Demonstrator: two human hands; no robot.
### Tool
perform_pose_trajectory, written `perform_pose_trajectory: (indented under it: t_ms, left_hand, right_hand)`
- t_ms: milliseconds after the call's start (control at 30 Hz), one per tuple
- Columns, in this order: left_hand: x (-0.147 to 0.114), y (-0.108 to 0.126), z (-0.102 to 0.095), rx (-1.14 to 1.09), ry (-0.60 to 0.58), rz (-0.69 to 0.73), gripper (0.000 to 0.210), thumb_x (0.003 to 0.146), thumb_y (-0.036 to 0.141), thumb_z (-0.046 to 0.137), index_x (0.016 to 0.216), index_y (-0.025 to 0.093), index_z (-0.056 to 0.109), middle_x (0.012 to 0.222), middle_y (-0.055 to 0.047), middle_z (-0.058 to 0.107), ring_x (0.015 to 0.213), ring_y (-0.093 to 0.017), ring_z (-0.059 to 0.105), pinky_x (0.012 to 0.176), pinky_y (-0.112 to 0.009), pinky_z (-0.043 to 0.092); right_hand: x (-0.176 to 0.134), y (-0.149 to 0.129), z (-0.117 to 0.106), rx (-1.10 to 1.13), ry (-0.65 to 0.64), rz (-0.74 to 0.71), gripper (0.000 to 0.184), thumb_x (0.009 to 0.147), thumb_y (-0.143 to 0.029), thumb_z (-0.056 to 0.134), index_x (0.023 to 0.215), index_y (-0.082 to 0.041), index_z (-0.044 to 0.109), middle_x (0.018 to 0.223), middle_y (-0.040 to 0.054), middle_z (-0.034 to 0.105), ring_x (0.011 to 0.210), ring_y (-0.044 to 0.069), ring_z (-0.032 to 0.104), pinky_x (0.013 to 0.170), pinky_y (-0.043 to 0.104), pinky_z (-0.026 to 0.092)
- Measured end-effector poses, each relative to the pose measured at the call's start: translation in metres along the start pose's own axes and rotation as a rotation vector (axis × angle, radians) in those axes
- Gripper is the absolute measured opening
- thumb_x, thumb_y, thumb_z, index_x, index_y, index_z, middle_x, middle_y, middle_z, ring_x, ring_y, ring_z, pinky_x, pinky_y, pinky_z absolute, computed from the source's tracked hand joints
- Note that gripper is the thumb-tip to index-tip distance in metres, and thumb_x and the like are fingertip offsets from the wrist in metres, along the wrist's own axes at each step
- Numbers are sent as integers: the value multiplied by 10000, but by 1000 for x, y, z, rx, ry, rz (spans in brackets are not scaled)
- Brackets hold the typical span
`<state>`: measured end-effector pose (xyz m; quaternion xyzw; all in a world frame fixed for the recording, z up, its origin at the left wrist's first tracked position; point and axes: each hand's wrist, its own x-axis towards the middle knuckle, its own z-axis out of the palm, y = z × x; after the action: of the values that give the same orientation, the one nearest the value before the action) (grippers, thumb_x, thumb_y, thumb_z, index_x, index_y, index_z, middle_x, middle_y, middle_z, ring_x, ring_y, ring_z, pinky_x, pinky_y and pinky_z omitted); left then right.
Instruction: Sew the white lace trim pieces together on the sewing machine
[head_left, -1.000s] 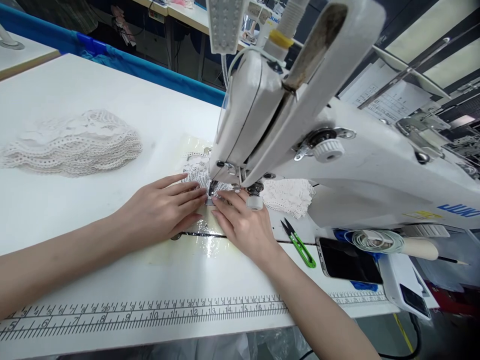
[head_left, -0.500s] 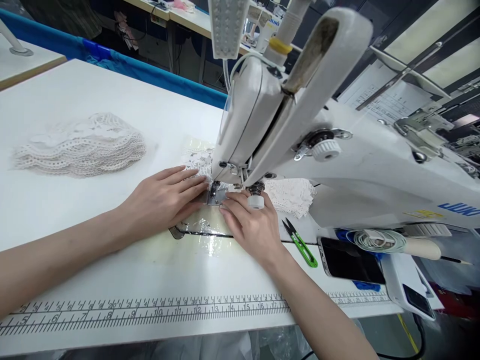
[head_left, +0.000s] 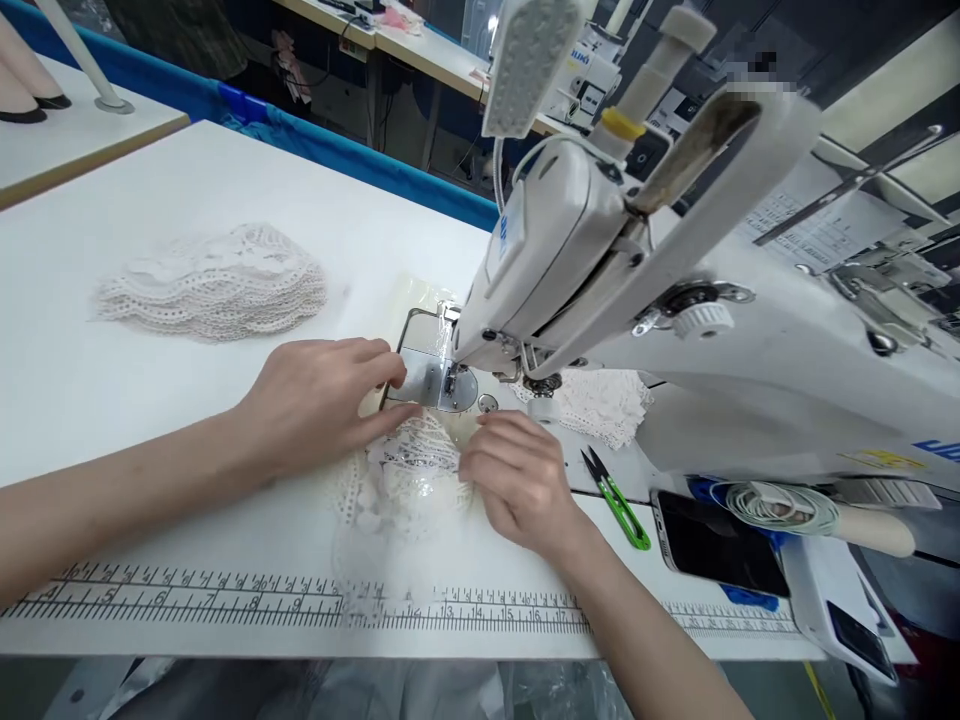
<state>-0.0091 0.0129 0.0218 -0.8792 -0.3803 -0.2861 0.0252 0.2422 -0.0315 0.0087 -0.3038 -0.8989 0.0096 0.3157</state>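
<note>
A piece of white lace [head_left: 409, 480], blurred by motion, spreads over the table just in front of the sewing machine's needle plate [head_left: 420, 375]. My right hand [head_left: 521, 480] is closed at the lace's right edge, fingers curled and gripping it. On the other side, my left hand [head_left: 322, 400] is open beside the plate, with a gap between thumb and fingers. Its thumb is by the lace's upper edge; I cannot tell whether it touches. The presser foot [head_left: 451, 378] stands over the plate, with no lace under it that I can see.
A pile of lace pieces [head_left: 217, 285] lies at the left, and more lace [head_left: 600, 405] sits under the machine arm [head_left: 750, 340]. Green thread snips [head_left: 619, 500], a phone [head_left: 720, 540] and a cord coil [head_left: 780, 508] are on the right. A ruler strip [head_left: 225, 598] runs along the front edge.
The lace has come out from under the presser foot toward me, uncovering the needle plate. My right hand has drawn back and curled; my left hand's thumb and fingers have parted. The view has shifted.
</note>
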Motion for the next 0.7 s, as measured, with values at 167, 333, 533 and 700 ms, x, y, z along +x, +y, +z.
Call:
perform_pose_trajectory:
  t_ms: [167,333,533,700]
  left_hand:
    - [-1,-7,0,-61,-174,-184,415,947,624,577,847,223,623,733,-12,669,430,-121,465,384,-264,216]
    - [-5,-10,5,-214,-290,-150,309,941,477,580,748,241,629,718,-1,674,476,-137,541,409,-260,282]
    - [-4,6,10,-435,-241,-189,270,1011,405,504,871,237,663,791,19,690,507,-107,541,450,-238,361]
    - [-3,12,11,-557,-199,-102,251,1062,356,462,960,235,657,895,3,687,689,-121,608,582,-243,439]
  right_hand:
    - [1,-7,-1,112,35,147,448,862,36,406,838,-226,768,836,1,789,775,140,732,684,291,603]
    - [2,-12,0,361,-75,253,418,856,-5,412,825,-215,772,809,-10,800,764,131,767,668,253,629]
    - [6,-16,-5,410,43,543,304,925,-136,507,1107,-194,745,1079,53,811,518,84,649,477,229,534]
    - [9,-17,3,679,-128,818,390,977,-260,575,1359,-211,639,878,14,802,413,90,622,456,229,540]
